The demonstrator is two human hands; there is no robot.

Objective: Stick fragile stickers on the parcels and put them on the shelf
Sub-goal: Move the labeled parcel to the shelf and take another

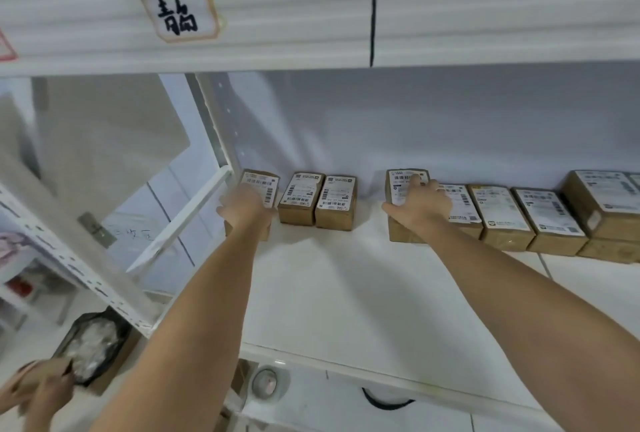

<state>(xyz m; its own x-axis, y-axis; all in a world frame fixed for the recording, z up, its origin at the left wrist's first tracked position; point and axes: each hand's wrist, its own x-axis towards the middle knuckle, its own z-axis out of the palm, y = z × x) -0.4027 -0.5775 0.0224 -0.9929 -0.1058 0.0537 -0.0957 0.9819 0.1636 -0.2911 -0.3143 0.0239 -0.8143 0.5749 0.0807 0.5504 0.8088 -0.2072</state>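
I see the white shelf (pixel 346 293) with a row of brown parcels along its back wall. My left hand (pixel 244 204) grips the leftmost parcel (pixel 259 182), which stands at the left end of the row. My right hand (pixel 420 204) rests on another parcel (pixel 403 185), thumb at its left side and fingers across its label. Two small parcels (pixel 317 197) stand between them, close together

Shelf sign (pixel 180 11) with handwritten Chinese characters, parcel labels (pixel 333 193) too blurred to read
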